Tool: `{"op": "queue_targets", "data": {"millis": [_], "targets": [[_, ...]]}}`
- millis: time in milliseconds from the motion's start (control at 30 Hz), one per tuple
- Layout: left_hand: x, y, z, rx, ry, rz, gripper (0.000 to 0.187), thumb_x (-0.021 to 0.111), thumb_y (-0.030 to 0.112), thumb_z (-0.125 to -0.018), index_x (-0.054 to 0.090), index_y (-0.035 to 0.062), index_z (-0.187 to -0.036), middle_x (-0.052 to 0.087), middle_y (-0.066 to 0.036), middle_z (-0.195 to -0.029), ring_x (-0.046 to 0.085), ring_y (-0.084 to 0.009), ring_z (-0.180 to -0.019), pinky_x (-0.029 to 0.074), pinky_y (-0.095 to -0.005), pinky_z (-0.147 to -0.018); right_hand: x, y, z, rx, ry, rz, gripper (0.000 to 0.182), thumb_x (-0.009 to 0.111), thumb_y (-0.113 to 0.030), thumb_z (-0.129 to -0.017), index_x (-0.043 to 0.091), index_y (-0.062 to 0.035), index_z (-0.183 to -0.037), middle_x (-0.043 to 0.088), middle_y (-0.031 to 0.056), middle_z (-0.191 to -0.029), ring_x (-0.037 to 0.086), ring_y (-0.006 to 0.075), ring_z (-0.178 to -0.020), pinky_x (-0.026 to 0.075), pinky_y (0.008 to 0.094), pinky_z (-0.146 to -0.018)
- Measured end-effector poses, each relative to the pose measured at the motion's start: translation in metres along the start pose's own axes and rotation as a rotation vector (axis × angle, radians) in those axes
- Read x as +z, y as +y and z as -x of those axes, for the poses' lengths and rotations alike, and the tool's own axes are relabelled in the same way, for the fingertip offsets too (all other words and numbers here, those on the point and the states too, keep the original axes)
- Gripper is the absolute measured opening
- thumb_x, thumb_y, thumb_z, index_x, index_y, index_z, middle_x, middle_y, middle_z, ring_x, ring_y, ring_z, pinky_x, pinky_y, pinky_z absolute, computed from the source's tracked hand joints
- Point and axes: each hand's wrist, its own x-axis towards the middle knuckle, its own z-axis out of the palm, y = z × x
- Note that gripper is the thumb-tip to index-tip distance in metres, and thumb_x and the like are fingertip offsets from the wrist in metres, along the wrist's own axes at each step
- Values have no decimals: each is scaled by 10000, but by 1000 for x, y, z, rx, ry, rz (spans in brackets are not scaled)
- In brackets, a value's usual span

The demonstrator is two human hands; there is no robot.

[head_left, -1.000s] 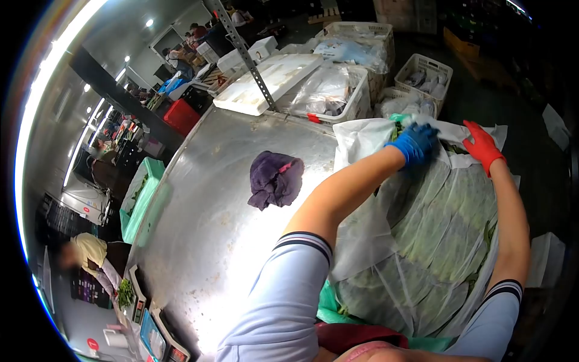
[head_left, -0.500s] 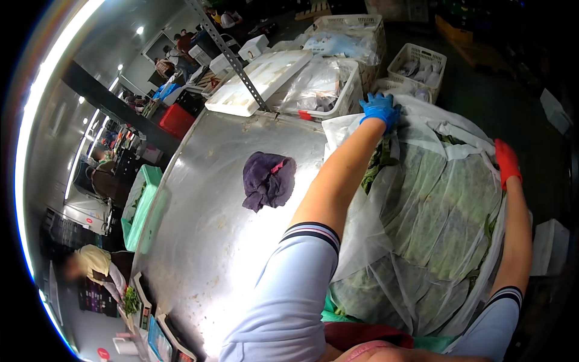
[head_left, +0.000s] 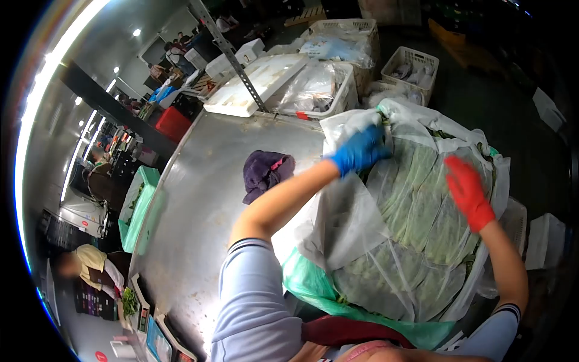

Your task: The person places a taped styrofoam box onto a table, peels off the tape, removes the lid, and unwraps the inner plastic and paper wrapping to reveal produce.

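A thin white sheet [head_left: 356,232] covers large leafy greens [head_left: 405,193] that show through it. Beneath the pile, a green plastic liner [head_left: 310,280] sticks out along the near side. My left hand [head_left: 362,149], in a blue glove, is smeared by motion over the sheet's far left edge, its fingers pointing right. Over the right part of the covered greens is my right hand [head_left: 468,192], red-gloved, with its fingers stretched out and nothing seen in them. A dark purple cloth [head_left: 265,175] lies crumpled on the metal table left of the sheet.
Past the metal table [head_left: 187,241] stand a white foam lid [head_left: 256,81] and white crates [head_left: 325,90] with plastic-wrapped goods. A metal post [head_left: 232,57] rises at the table's far edge. At left, a person [head_left: 96,265] stands near scales [head_left: 143,301].
My left hand has come down and nearer from the sheet's far edge. My right hand has left the right edge and moved inward over the greens. More green liner shows in front.
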Motion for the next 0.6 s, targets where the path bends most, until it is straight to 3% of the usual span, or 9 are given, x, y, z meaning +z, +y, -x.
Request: {"op": "queue_targets", "data": {"millis": [33,67,133,200,233,333,400,467,600], "targets": [[16,5,23,245,-19,-17,357,608,279,-812,541,53,-1080,542,-193,-1073,519,-345,-1021,449,-406,-834,-2,-26,3,10,-142,14,354,541,-164,-824,543,-33,-1153,532,193,-1181,485,349,-1115,341,441,-965],[20,26,53,439,-109,-62,466,572,367,-847,494,79,-1205,492,-121,-1254,449,-302,-1187,316,-444,-1009,-3,-46,8,18,-286,29,376,539,-177,-822,529,-31,-1168,504,194,-1218,463,352,-1139,321,460,-977],[18,75,103,438,-236,-373,459,587,375,-832,526,78,-1177,522,-105,-1219,436,-271,-1207,253,-492,-1043,6,-63,22,-79,-375,142,413,548,-210,-819,509,-37,-1192,459,186,-1267,431,341,-1171,289,485,-992],[11,84,137,401,-306,-277,409,588,373,-827,576,82,-1114,549,-110,-1182,465,-253,-1179,238,-526,-1041,4,-71,22,-59,-451,123,444,546,-248,-821,492,-48,-1214,418,181,-1311,400,336,-1201,263,501,-1005],[4,88,149,475,-158,-289,329,597,355,-819,618,86,-1007,612,-96,-981,565,-239,-988,349,-455,-961,-1,-74,19,11,-481,45,455,540,-268,-825,487,-56,-1224,399,180,-1330,385,338,-1215,254,504,-1011],[-17,84,189,190,-307,-321,238,619,311,-792,620,104,-910,577,-56,-764,566,-231,-743,423,-368,-780,-4,-104,18,-35,-515,-61,490,542,-326,-822,480,-81,-1242,384,169,-1347,358,335,-1241,226,510,-1028],[-17,61,214,264,-222,-386,157,637,258,-760,607,123,-834,511,-37,-651,513,-233,-631,403,-333,-641,0,-129,28,-159,-540,-22,510,554,-352,-814,480,-95,-1248,392,161,-1340,347,332,-1251,214,510,-1037],[-23,48,235,265,-114,-407,120,636,250,-751,608,134,-771,532,-50,-677,524,-260,-661,416,-348,-656,8,-142,39,-299,-575,90,524,571,-367,-804,482,-108,-1250,402,154,-1328,338,330,-1259,207,507,-1045],[-24,17,295,-129,-78,-521,166,625,271,-791,611,117,-730,535,-79,-650,542,-273,-657,428,-365,-645,9,-122,47,-163,-622,-99,564,593,-398,-787,477,-118,-1262,368,146,-1366,286,340,-1293,190,505,-1056]]}}
